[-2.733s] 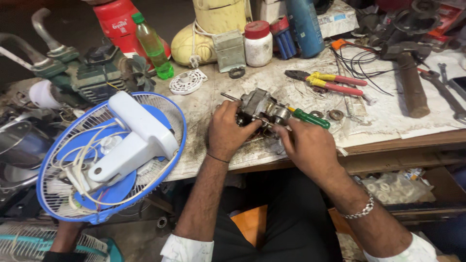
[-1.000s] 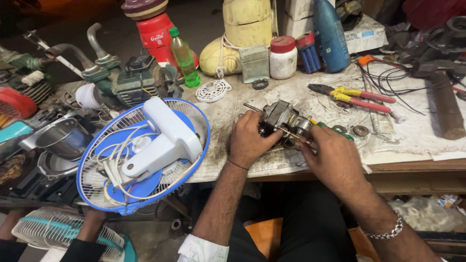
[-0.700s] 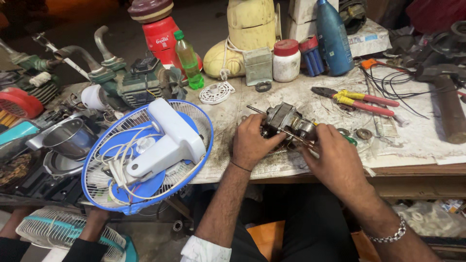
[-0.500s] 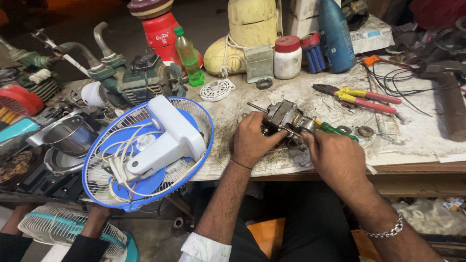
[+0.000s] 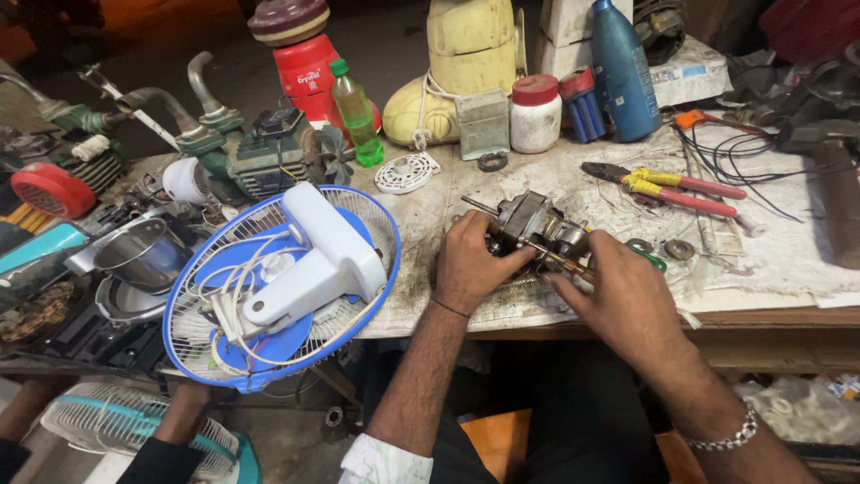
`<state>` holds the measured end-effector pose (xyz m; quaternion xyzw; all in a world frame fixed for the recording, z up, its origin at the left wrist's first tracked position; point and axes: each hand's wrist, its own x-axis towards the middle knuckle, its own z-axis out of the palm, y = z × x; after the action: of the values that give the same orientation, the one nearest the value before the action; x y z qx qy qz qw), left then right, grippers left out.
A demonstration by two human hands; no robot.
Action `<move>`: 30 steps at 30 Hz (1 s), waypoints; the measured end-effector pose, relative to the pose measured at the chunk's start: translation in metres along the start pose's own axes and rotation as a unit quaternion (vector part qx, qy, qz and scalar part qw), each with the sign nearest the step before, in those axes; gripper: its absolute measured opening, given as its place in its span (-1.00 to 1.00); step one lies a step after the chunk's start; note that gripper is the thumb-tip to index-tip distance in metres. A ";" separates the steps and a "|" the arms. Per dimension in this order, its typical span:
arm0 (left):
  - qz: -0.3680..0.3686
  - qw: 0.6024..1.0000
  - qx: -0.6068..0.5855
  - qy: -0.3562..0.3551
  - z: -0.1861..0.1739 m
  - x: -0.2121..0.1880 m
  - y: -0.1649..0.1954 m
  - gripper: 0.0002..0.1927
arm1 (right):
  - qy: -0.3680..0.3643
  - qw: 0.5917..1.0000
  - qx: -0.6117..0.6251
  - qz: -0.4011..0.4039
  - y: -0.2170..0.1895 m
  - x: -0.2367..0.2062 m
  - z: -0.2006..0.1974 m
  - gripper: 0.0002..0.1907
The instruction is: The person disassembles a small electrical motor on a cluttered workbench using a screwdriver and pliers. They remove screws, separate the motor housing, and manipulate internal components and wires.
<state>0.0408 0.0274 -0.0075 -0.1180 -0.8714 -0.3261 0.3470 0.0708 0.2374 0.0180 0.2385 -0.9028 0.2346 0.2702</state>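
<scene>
A small metal fan motor (image 5: 536,224) with a thin shaft sticking out to the left rests on the paper-covered workbench (image 5: 788,269). My left hand (image 5: 470,262) grips the motor's left side. My right hand (image 5: 620,296) holds a screwdriver with a green handle (image 5: 647,259), its brass-coloured shank (image 5: 557,257) pointing into the motor. Both hands are close together at the bench's front edge.
A blue and white fan head (image 5: 282,282) leans off the bench at left. Red and yellow pliers (image 5: 667,185), black wires (image 5: 748,170), washers (image 5: 678,248), a white jar (image 5: 535,112), a blue bottle (image 5: 623,72), a green bottle (image 5: 356,112) and engine parts (image 5: 260,157) crowd the bench. Another person's arm (image 5: 175,430) is below left.
The view has shifted slightly, showing more of the left side. My hands stay on the motor, with the right hand working the screwdriver against it.
</scene>
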 end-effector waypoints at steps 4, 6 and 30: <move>0.008 1.000 0.003 -0.004 0.001 -0.001 -0.001 -0.47 | -0.006 1.000 0.002 0.018 0.001 -0.002 0.000 -0.64; 0.005 1.000 -0.001 -0.007 0.000 -0.002 -0.001 -0.46 | -0.097 0.987 -0.084 0.097 -0.001 -0.002 0.001 -0.66; 0.022 1.000 0.011 0.000 0.005 -0.005 -0.006 -0.48 | -0.059 0.994 -0.060 0.068 0.005 -0.005 0.008 -0.73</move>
<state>0.0391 0.0262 -0.0169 -0.1335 -0.8721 -0.3084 0.3555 0.0689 0.2384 0.0082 0.1733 -0.9438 0.1830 0.2136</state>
